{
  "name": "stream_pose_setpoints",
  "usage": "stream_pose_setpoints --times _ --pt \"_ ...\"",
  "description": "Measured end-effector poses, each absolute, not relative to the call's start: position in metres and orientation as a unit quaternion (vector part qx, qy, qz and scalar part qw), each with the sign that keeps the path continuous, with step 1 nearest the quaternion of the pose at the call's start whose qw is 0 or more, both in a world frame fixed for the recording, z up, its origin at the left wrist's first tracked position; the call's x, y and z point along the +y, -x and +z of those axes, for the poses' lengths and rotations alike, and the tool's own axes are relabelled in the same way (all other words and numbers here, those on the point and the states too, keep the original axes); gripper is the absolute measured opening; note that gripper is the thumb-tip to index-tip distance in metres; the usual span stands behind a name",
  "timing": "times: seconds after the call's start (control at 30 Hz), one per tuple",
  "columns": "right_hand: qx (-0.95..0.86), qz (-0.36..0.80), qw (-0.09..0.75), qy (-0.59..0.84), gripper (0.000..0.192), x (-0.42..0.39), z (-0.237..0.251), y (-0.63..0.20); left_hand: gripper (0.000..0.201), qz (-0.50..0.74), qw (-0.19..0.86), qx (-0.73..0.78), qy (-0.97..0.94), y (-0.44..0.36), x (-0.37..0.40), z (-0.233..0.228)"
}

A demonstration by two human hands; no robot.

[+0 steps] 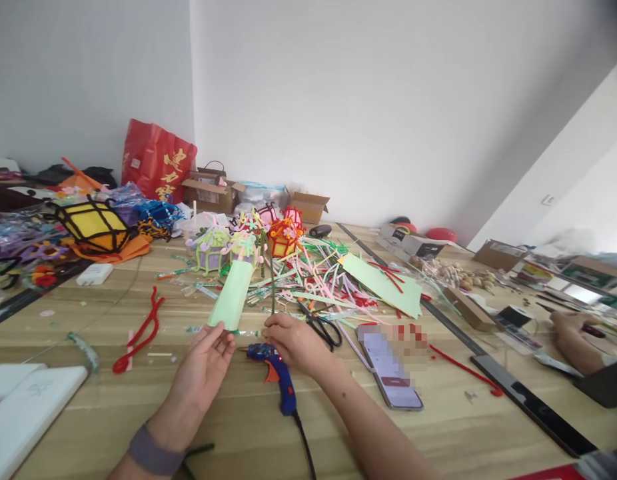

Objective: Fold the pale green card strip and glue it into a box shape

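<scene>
My left hand [208, 357] is closed on the lower edge of a pale green sheet of paper [232, 297], which slants up and away, slightly curved. Between the fingers of my right hand [293, 341] stands a thin dark green pipe cleaner [272, 280], nearly upright. Just below that hand lies a blue glue gun [287, 393] with an orange trigger, its cord running to the near edge. Black-handled scissors [324, 331] lie to the right of my right hand. Past the paper are small pipe-cleaner lanterns, one of them orange and yellow [283, 239].
Loose paper strips [333, 283] pile up mid-table beside a green card [388, 283]. A phone [391, 373] lies at right, a twisted red pipe cleaner [146, 333] at left. A larger yellow-black lantern [93, 227] stands back left. Another person's hand [578, 340] holds something at far right.
</scene>
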State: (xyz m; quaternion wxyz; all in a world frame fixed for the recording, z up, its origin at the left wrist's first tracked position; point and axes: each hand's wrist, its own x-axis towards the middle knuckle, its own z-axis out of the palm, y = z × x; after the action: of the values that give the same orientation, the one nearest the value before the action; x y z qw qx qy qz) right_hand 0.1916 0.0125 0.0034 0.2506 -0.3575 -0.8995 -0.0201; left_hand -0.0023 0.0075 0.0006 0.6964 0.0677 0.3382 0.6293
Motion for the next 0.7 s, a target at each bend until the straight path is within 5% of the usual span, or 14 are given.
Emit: stream_pose_setpoints --times 0.33,0.7 --pt "-0.848 -0.144 0.363 0.359 0.018 0.004 0.010 -0.197 0.024 0.638 0.692 0.333 -0.061 0.003 0.008 0.002" --pt "-0.792 -0.248 0.394 0.395 0.014 0.003 0.006 -0.214 0.022 0.639 0.690 0.333 -0.069 -0.001 0.009 -0.001"
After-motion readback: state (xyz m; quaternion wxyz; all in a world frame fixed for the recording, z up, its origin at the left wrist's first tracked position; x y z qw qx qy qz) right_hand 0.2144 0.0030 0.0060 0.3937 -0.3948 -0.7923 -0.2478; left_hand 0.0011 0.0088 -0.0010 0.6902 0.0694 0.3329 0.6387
